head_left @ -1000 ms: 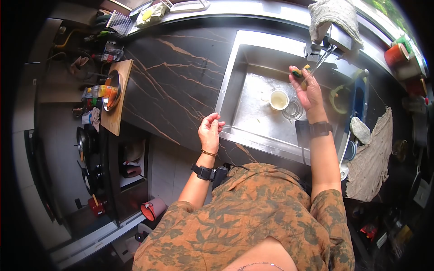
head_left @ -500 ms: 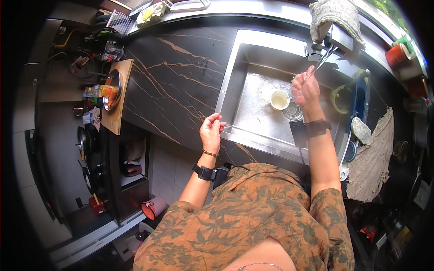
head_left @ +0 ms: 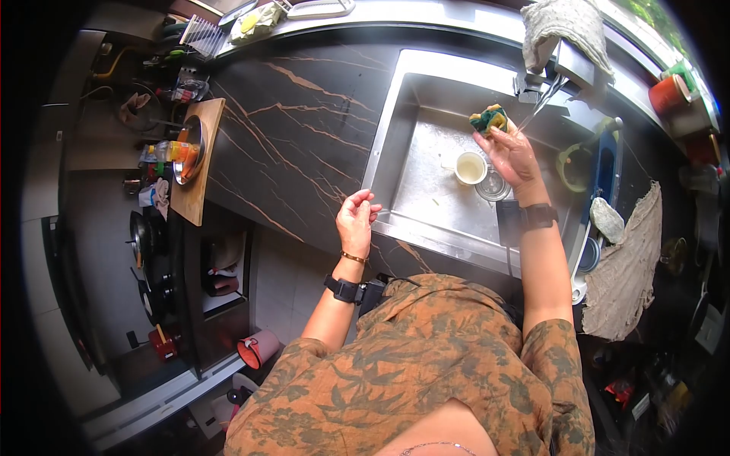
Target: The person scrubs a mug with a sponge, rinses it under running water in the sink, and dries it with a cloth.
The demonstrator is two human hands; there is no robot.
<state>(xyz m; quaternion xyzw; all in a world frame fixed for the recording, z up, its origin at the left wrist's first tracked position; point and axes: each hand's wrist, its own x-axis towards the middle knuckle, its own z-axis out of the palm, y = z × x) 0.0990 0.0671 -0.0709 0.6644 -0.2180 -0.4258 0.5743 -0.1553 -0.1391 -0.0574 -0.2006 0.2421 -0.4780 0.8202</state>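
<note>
My right hand (head_left: 515,156) is closed on a green and yellow sponge (head_left: 489,119), held up over the sink (head_left: 426,171) beside the stream of running water (head_left: 541,102). A pale cup (head_left: 470,169) stands in the basin below that hand, next to the round drain strainer (head_left: 493,185). Near the sink's left front corner, my left hand (head_left: 354,220) hovers with loosely bent fingers partly apart and nothing visible in them. The faucet (head_left: 572,64) has a grey cloth (head_left: 564,30) draped over it.
Right of the basin lie a worn grey cloth (head_left: 627,266) and a pale stone-like piece (head_left: 607,220). A greenish-yellow bowl-like item (head_left: 573,167) is at the sink's right side. On the left, a wooden board (head_left: 199,201) carries a metal pan (head_left: 199,156) and an orange-filled bottle (head_left: 181,151).
The sponge has come into view in my right hand, which has turned and shifted slightly down, its fingers now pointing left. My left hand has hardly moved.
</note>
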